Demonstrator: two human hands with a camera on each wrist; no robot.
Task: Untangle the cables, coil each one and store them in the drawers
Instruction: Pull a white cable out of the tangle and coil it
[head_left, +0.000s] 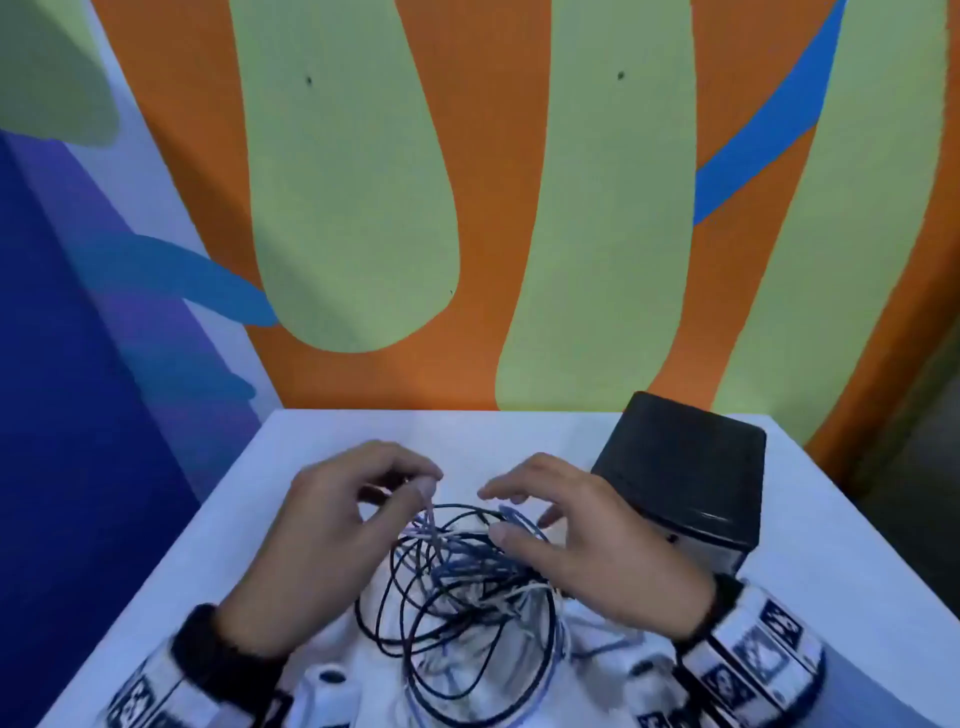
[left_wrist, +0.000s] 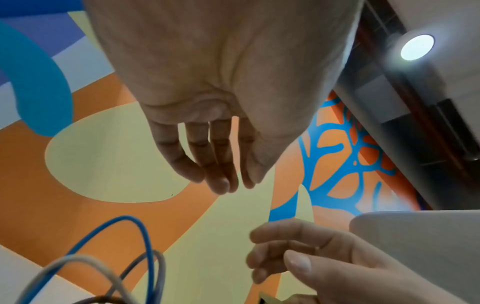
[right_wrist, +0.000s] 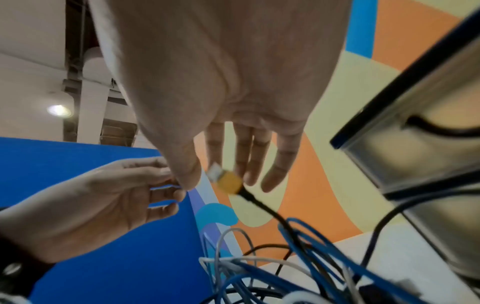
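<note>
The tangle (head_left: 462, 582) of black, blue and white cables lies on the white table (head_left: 519, 431), at its near middle, between the 2 wrists. The black drawer unit (head_left: 685, 473) stands on the table at the right rear, just beside the right hand (head_left: 582, 540).

Left hand (head_left: 332, 525): positioned over the left upper edge of the tangle. In the head view, thumb and fingertips converge at a raised light-coloured strand; the frame is too blurred to tell whether they actually pinch it. In the left wrist view the fingers (left_wrist: 207, 164) extend nearly straight, close together, with nothing visible between them.

Right hand: positioned over the right upper edge of the tangle, fingers loosely spread and slightly bent. In the right wrist view a black cable (right_wrist: 262, 205) rises from the tangle and ends in a yellow plug (right_wrist: 228, 181) with a white tip. The plug sits between the thumb and the fingers; contact with either cannot be confirmed.

Blue cable loops (right_wrist: 311, 246) and white loops (right_wrist: 233, 236) lie below the right palm. The wall (head_left: 337, 182) behind the table is painted orange, green and blue.
</note>
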